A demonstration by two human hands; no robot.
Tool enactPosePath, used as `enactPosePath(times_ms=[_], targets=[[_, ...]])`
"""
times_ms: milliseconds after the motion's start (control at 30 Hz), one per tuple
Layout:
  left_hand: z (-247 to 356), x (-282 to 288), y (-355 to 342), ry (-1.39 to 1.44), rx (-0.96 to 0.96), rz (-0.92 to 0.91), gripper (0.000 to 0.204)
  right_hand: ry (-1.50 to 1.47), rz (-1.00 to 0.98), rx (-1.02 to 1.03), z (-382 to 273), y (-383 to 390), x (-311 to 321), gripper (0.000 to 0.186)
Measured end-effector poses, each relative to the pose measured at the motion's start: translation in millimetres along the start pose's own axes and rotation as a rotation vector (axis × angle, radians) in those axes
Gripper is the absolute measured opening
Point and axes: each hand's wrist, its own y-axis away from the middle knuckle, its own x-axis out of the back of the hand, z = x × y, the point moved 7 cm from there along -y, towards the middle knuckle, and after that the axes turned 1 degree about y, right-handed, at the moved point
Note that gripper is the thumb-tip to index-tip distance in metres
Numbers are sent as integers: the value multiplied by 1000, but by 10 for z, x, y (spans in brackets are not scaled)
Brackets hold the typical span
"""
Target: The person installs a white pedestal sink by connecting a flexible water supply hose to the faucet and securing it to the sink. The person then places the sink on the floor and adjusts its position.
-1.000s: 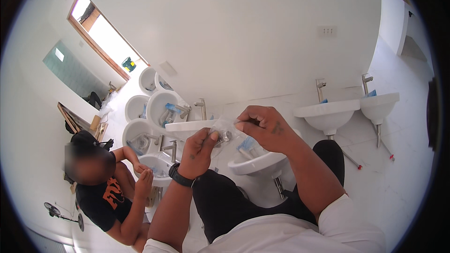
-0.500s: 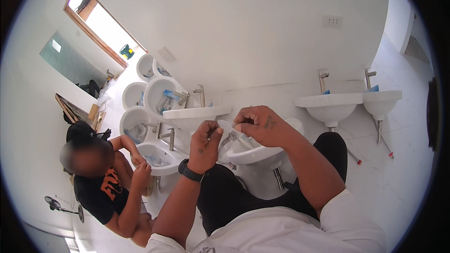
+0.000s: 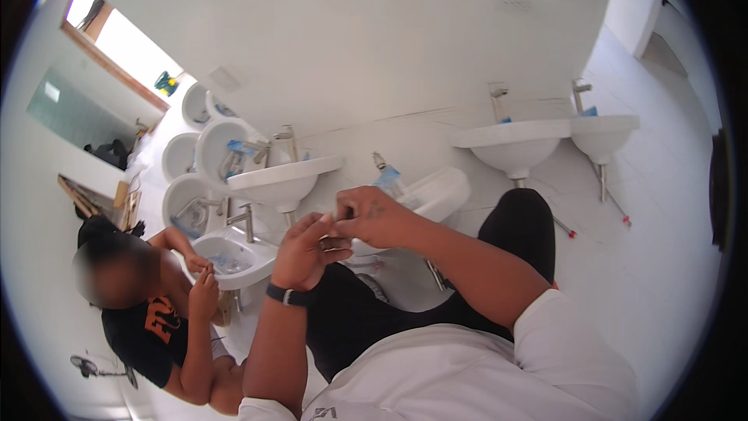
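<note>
As the bare left hand (image 3: 302,251) and bare right hand (image 3: 375,218) meet at the fingertips, both loosely curled, whether they pinch anything cannot be told; just beyond, a blue-and-clear plastic packet (image 3: 389,180) shows at the far-left edge of a white rounded ceramic basin (image 3: 447,190).

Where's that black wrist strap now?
In the head view, the black wrist strap is left of centre, around the wrist of the left hand, with the co-worker farther left.

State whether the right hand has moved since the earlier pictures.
Yes: the right hand has moved down and leftward in the view, farther from the wall socket.
</note>
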Motion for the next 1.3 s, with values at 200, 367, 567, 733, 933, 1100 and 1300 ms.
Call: enactPosePath(times_ms=[200, 367, 567, 733, 933, 1100, 1300], targets=[[-98, 54, 13, 20, -170, -94, 14, -508, -161, -261, 266, 38, -211, 25], [-95, 49, 9, -64, -292, 139, 15, -602, -45, -344, 346, -19, -241, 21], [-32, -37, 17, -379, -415, 221, 15, 25, 80, -70, 120, 18, -45, 28], [17, -60, -26, -611, -490, 255, 24, 294, 293, 40, 1, 137, -81, 22], [129, -165, 69, -950, -638, 249, 20, 209, 179, -31, 58, 51, -32, 29], [76, -185, 9, -631, -419, 115, 22, -49, -210, -313, 176, 48, 85, 30], [-50, -137, 7, -477, -259, 228, 26, -169, -205, -407, 175, 70, 19, 20]])
